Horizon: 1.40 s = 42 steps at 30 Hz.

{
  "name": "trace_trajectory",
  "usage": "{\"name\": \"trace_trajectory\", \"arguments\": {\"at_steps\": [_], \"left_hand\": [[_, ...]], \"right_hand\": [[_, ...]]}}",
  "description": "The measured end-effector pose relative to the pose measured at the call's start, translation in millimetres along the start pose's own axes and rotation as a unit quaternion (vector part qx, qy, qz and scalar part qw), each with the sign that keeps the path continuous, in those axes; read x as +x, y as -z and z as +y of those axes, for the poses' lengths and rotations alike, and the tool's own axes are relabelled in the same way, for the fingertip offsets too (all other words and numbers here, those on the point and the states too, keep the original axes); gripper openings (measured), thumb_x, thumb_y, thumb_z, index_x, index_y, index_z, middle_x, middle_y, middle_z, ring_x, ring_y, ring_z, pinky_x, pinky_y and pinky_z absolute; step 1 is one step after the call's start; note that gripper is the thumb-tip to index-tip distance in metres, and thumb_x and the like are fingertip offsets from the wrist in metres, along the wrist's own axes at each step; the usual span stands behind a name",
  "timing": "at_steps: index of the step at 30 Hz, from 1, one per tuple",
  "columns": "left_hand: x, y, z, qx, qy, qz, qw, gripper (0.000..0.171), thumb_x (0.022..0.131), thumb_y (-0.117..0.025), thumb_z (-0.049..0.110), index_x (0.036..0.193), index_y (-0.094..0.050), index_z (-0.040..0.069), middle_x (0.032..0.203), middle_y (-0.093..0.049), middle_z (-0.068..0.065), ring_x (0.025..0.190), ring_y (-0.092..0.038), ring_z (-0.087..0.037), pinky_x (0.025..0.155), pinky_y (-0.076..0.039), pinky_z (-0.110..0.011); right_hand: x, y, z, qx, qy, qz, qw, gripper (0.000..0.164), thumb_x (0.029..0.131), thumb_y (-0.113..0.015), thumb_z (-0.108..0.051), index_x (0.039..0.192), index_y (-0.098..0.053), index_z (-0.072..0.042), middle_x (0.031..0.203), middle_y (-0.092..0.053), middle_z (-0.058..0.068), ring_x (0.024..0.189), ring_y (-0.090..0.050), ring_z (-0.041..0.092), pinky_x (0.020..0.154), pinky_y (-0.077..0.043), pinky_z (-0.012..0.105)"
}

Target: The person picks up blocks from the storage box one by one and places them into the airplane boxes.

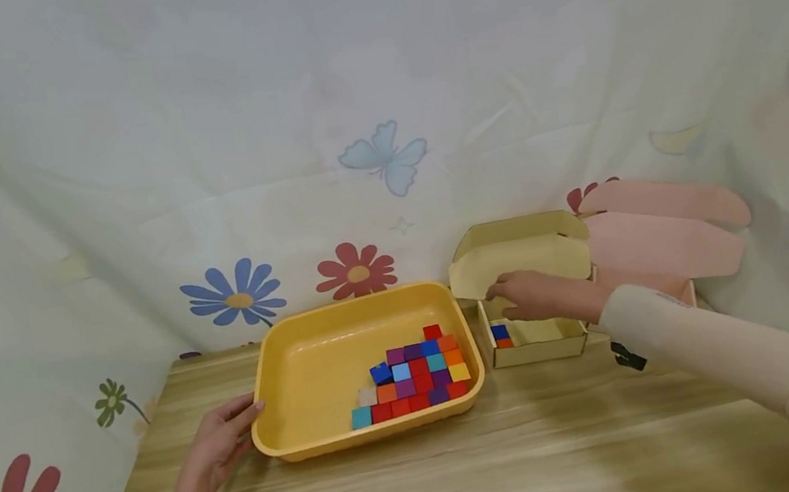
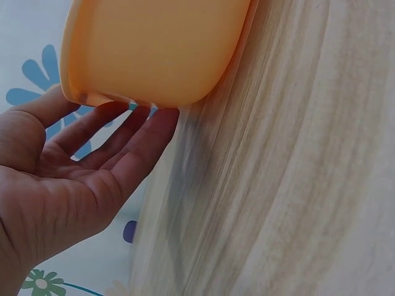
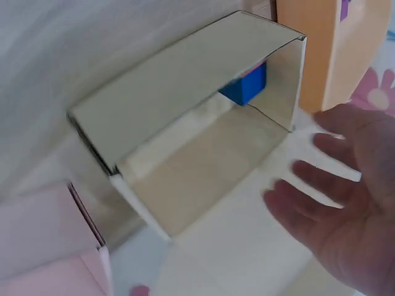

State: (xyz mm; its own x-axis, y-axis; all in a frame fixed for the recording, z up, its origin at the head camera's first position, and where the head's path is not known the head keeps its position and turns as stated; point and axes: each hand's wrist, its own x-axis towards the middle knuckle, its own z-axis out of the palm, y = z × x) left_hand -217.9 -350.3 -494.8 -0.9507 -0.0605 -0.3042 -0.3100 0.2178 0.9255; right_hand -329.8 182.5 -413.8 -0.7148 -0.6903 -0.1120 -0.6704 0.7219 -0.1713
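Wood-grain table (image 1: pixel 428 485): yellow tray (image 1: pixel 308 384) just beside the beige box (image 1: pixel 539 352), its lid tipped back, pink box (image 1: pixel 666 241) to the right of that, a close layout that probably spares my reach. My left hand (image 1: pixel 220 438) is clamped on the tray's left rim, thumb over the edge and fingers against the outer wall, presumably to steady it, while my right hand (image 1: pixel 533 294), fingers apart and holding nothing, hovers above the beige box. Coloured cubes (image 1: pixel 422 382) lie mostly in rows toward the tray's near right corner; a blue cube (image 1: pixel 500 331) and an orange cube (image 1: pixel 503 343) sit inside the box's left end, likely kept neat by its wall.
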Motion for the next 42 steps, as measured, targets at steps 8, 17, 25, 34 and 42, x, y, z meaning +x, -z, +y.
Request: {"name": "trace_trajectory", "arguments": {"at_steps": [8,17,25,34,42], "left_hand": [[-0.3,2.4,1.3,0.018,-0.003,0.000,0.9998,0.065,0.104,-0.061,0.034,0.152,-0.040,-0.004,0.152,-0.043,-0.025,0.111,-0.062,-0.013,0.090,-0.057,-0.030],[-2.5,1.8,-0.4,0.014,0.003,0.001,0.9999,0.064,0.104,-0.060,0.034,0.153,-0.040,-0.002,0.154,-0.042,-0.025,0.114,-0.061,-0.015,0.091,-0.057,-0.031],[0.7,0.5,0.6,0.015,0.006,0.010,0.9998,0.064,0.103,-0.062,0.035,0.152,-0.043,-0.001,0.151,-0.045,-0.023,0.112,-0.061,-0.016,0.089,-0.058,-0.030],[-0.5,0.5,-0.7,0.001,-0.006,0.005,1.0000,0.068,0.100,-0.066,0.038,0.152,-0.044,-0.001,0.148,-0.051,-0.019,0.108,-0.064,-0.011,0.088,-0.057,-0.029],[-2.0,1.4,-1.0,-0.002,-0.001,0.007,1.0000,0.066,0.101,-0.065,0.037,0.152,-0.044,-0.001,0.149,-0.049,-0.019,0.109,-0.063,-0.012,0.088,-0.057,-0.028]], "right_hand": [[1,-7,-25,-0.068,0.064,0.055,0.994,0.071,0.103,-0.058,-0.046,0.160,-0.033,-0.015,0.164,-0.025,0.021,0.147,-0.025,0.050,0.116,-0.030,0.061],[41,-8,-67,-0.080,0.101,-0.003,0.992,0.070,0.104,-0.052,-0.050,0.163,-0.026,-0.022,0.167,-0.021,0.013,0.151,-0.022,0.042,0.120,-0.027,0.054],[84,-21,-98,-0.080,0.120,-0.038,0.989,0.066,0.102,-0.057,-0.049,0.160,-0.033,-0.029,0.165,-0.030,0.002,0.151,-0.027,0.028,0.120,-0.032,0.047],[121,-31,-126,-0.097,0.176,-0.078,0.976,0.053,0.100,-0.067,-0.033,0.151,-0.051,-0.031,0.156,-0.045,-0.002,0.140,-0.045,0.019,0.116,-0.038,0.035],[148,-36,-132,-0.060,0.217,-0.096,0.970,0.040,0.096,-0.075,-0.023,0.134,-0.066,-0.024,0.137,-0.059,-0.005,0.108,-0.058,0.010,0.096,-0.049,0.018]]}}
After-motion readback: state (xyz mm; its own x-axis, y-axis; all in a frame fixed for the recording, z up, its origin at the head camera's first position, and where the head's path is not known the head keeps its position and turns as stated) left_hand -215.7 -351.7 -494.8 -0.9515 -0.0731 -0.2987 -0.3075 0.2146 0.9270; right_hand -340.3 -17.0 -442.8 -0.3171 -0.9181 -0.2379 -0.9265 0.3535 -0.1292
